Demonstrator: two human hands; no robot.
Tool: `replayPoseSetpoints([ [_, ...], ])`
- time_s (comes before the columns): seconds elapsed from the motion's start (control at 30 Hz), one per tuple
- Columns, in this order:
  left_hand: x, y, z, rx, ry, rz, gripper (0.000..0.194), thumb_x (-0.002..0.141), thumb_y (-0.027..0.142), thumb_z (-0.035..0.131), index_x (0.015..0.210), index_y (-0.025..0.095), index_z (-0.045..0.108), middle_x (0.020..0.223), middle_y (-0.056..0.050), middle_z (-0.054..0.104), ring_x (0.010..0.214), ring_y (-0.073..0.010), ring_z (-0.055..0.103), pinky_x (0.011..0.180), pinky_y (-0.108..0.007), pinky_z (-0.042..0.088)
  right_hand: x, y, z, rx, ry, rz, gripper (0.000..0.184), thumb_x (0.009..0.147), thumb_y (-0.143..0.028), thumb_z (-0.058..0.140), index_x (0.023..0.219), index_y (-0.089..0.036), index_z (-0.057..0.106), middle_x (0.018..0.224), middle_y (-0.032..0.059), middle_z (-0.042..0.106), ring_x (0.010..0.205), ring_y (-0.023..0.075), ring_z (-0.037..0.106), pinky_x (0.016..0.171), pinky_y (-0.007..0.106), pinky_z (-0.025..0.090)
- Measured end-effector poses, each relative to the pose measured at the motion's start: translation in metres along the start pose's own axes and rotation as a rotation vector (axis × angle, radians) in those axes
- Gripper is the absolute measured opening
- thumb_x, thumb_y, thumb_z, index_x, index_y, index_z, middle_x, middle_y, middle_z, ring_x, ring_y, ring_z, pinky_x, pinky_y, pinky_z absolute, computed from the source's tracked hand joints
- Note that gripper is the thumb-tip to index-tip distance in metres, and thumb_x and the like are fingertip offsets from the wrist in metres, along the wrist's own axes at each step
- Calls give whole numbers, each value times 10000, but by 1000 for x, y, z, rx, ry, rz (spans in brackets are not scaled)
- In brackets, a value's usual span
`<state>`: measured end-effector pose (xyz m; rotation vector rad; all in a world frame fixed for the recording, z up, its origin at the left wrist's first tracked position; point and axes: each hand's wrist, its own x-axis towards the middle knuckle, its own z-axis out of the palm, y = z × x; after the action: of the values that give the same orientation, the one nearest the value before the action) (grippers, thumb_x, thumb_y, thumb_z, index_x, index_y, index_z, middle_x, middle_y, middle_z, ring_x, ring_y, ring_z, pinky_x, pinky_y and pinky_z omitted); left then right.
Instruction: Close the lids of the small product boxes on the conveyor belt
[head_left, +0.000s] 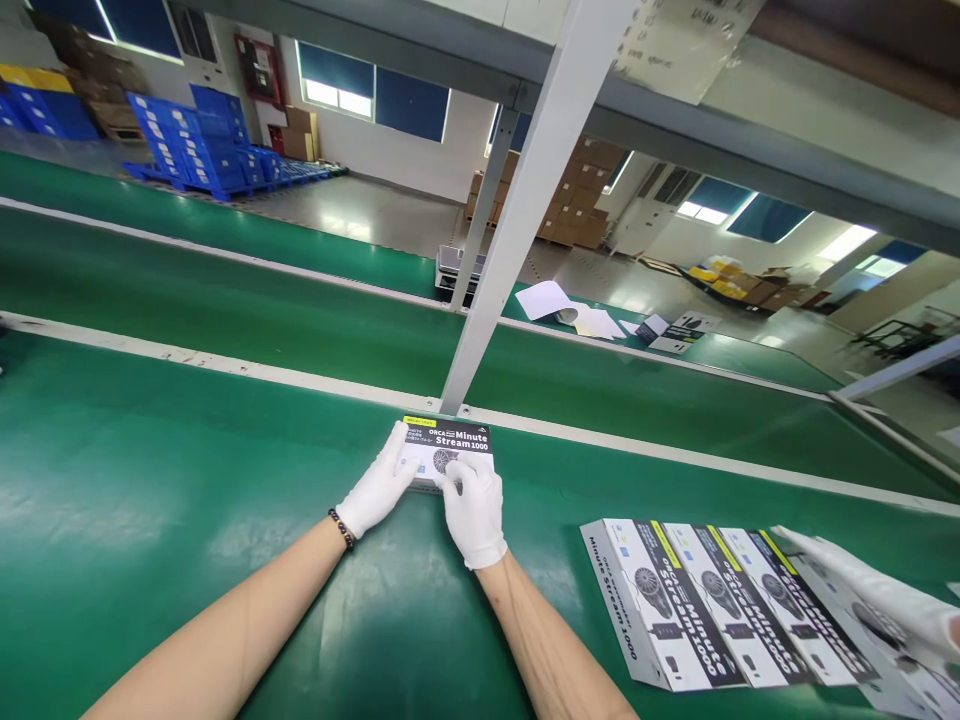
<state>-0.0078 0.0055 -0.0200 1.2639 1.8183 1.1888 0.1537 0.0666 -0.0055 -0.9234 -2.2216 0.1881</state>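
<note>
A printed Minute Stream 1000 product box (480, 440) lies on the green table by the foot of the white post. My left hand (381, 487), in a white glove with a beaded bracelet at the wrist, grips the box's left side, thumb over its printed face. My right hand (474, 508), also gloved in white, is closed at the box's lower right, with thumb and fingers pinched together against the printed face. Whatever may be between those fingertips is hidden.
Several matching boxes (697, 605) stand in a row at the right. A co-worker's gloved hand (870, 580) reaches over the row's far end. A slanted white post (517, 190) rises behind my box. Loose papers (544, 299) lie on the far belt.
</note>
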Motion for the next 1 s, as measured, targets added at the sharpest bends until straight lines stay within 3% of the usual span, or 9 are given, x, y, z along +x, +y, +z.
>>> replayPoseSetpoints([
  [0.07, 0, 4, -3, 26, -10, 6, 779, 872, 503, 406, 1499, 86, 208, 1581, -117, 166, 1461, -254, 139, 1201, -376, 147, 11, -5, -7, -56, -131, 98, 150, 810, -204, 622, 956, -189, 649, 1081, 81, 656, 933, 198, 603, 800, 318, 472],
  [0.13, -1, 6, -8, 48, -38, -6, 773, 867, 512, 408, 1499, 105, 228, 1571, -104, 211, 1447, -254, 204, 1193, -380, 186, 20, -13, -19, -142, -330, 50, 243, 798, -277, 646, 1030, -207, 648, 1247, 96, 598, 1040, 244, 584, 882, 386, 467],
  [0.23, -3, 4, -13, 63, -186, -15, 778, 848, 569, 428, 1481, 134, 303, 1528, -84, 327, 1401, -248, 330, 1163, -360, 278, 16, -28, -37, -249, -560, -86, 588, 747, -505, 678, 1228, -181, 584, 1422, 149, 458, 1279, 378, 411, 1056, 568, 320],
  [0.3, -4, 3, -15, 99, -319, 6, 765, 826, 626, 428, 1431, 158, 414, 1494, -62, 392, 1385, -244, 362, 1157, -352, 292, 0, -38, -44, -258, -627, -101, 798, 775, -582, 614, 1403, -130, 421, 1467, 182, 394, 1370, 404, 276, 1112, 607, 216],
  [0.33, -4, 2, -15, 129, -373, 23, 759, 816, 652, 417, 1399, 169, 467, 1484, -51, 407, 1388, -243, 357, 1165, -359, 273, -11, -42, -47, -257, -643, -80, 795, 824, -566, 555, 1450, -122, 348, 1485, 182, 369, 1387, 396, 250, 1124, 607, 196],
  [0.53, -6, 2, -17, 190, -428, 70, 842, 829, 703, 234, 1384, 124, 488, 1460, -67, 435, 1373, -233, 387, 1175, -403, 210, -61, -36, -79, -405, -649, 294, 675, 934, -472, 366, 1492, -104, 277, 1534, 193, 264, 1395, 429, 226, 1111, 638, 192],
  [0.67, -6, -2, -18, 219, -376, 63, 803, 834, 702, 249, 1355, 158, 529, 1427, -57, 481, 1337, -243, 436, 1149, -424, 247, -70, -2, -108, -585, -623, 513, 665, 912, -419, 425, 1483, -100, 305, 1529, 186, 280, 1391, 399, 254, 1123, 596, 183],
  [0.83, -4, -7, -20, 193, -342, 89, 728, 848, 658, 307, 1323, 170, 565, 1384, -63, 522, 1299, -250, 477, 1114, -417, 291, -67, 53, -144, -719, -578, 594, 607, 892, -394, 459, 1441, -142, 394, 1480, 159, 390, 1326, 355, 355, 1121, 581, 140],
  [1.0, 1, -8, -21, 178, -356, 109, 722, 856, 626, 316, 1338, 140, 546, 1376, -72, 522, 1289, -248, 485, 1104, -403, 293, -49, 99, -170, -983, -460, 871, 581, 831, -169, 487, 1406, -105, 425, 1457, 175, 402, 1318, 347, 331, 1095, 586, 151],
])
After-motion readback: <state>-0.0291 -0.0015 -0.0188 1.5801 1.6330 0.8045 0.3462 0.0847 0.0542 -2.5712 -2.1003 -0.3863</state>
